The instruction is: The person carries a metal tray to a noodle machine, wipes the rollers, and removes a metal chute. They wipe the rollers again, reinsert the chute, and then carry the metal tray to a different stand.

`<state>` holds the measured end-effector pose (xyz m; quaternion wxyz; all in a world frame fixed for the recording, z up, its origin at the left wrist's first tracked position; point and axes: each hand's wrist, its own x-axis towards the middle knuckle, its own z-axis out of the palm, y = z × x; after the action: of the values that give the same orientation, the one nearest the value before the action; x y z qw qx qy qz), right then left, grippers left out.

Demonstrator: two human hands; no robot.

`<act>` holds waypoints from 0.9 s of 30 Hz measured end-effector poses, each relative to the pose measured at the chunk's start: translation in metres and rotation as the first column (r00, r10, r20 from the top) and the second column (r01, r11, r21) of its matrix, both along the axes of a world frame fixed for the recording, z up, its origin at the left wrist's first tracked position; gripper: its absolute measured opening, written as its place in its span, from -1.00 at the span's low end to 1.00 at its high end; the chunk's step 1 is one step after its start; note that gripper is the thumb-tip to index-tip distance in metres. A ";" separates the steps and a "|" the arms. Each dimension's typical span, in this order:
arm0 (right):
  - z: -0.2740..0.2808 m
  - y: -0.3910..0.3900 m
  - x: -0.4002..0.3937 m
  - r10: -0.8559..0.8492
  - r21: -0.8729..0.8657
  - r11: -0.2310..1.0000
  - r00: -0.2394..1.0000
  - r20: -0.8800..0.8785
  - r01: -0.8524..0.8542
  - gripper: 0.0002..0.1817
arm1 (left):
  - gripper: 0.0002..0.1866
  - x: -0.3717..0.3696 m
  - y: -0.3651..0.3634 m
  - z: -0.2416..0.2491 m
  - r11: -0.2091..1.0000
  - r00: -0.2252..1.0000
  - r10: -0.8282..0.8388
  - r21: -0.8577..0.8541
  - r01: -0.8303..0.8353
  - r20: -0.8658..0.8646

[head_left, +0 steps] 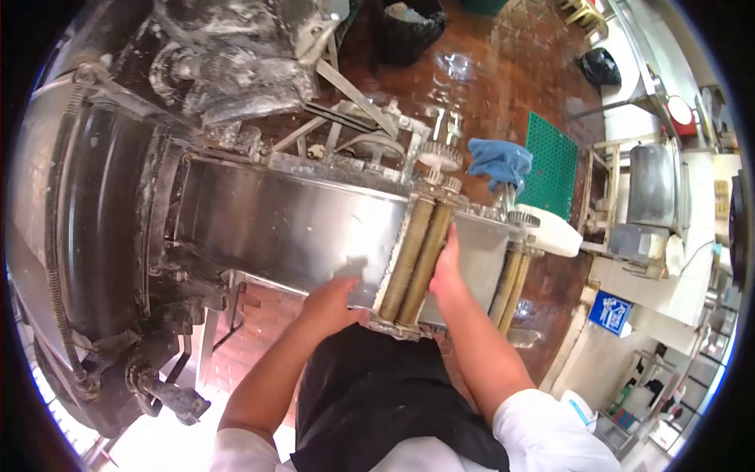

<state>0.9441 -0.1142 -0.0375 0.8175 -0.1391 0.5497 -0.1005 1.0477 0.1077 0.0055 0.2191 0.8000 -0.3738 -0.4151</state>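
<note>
A long metal machine with a shiny steel bed (299, 224) runs across the view. Two parallel ridged rollers (418, 259) cross it, with gears (439, 157) at their far end. My left hand (334, 305) is at the near edge of the bed, left of the rollers, fingers apart and nothing in it. Against the right side of the rollers rests my right hand (447, 263), its fingers stretched out along them and empty. Farther right is a second set of rollers (511, 287).
A large metal machine (102, 212) stands at the left, with a flour-dusted motor (244, 79) behind. A blue cloth (501, 161) lies beyond the bed, near a green mat (550, 165). A black bin (401, 35) stands on the brick floor. Metal racks and a counter line the right.
</note>
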 end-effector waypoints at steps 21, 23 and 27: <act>-0.016 -0.009 0.005 0.047 -0.026 0.999 0.997 0.060 -0.045 -0.24 | -0.32 0.031 -0.079 -0.058 0.998 0.996 0.047 -0.044 -0.050 -0.071; -0.014 -0.008 0.007 0.055 -0.033 0.998 0.998 0.042 -0.053 -0.25 | -0.38 0.043 -0.102 -0.072 0.925 0.895 0.335 -0.078 -0.372 -0.293; -0.011 -0.006 0.009 0.056 -0.077 0.996 0.997 0.060 -0.052 -0.27 | -0.41 0.048 -0.145 -0.054 0.823 0.534 0.515 0.212 -0.527 -0.671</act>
<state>0.9528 -0.1198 -0.0487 0.8308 -0.1815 0.5160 -0.1033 1.0954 -0.0377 -0.0482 0.4641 0.6521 -0.0095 -0.5994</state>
